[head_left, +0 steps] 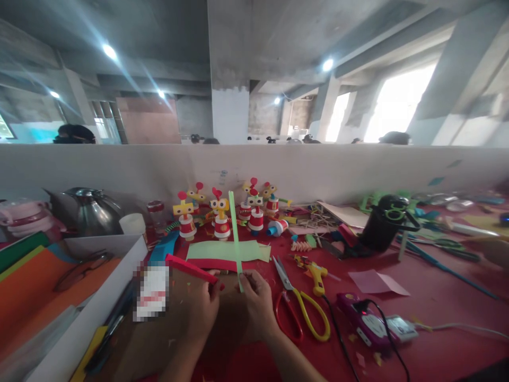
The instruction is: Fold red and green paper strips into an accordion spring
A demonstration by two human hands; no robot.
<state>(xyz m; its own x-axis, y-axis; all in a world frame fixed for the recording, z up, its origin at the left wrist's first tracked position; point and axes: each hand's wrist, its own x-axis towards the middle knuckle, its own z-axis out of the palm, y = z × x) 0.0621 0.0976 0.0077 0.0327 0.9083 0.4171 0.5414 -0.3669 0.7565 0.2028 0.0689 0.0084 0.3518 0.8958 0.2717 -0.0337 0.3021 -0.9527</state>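
On that red tabletop [433,362], before paper-cup figures [222,227], someone's left hand [210,300] pinches a red paper strip [191,269]; the right hand [257,298] pinches a pale-green paper strip [234,228].

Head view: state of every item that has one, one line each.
Left hand: holding red strip
Right hand: pinching pale green strip
Red strip: slanted, held at one end
Pale green strip: near upright
Scissors: lying down, unheld
Yellow glue gun: lying down, unheld
Purple power strip: black plug in, red light lit
Pink paper: creased
Ceiling light: lit
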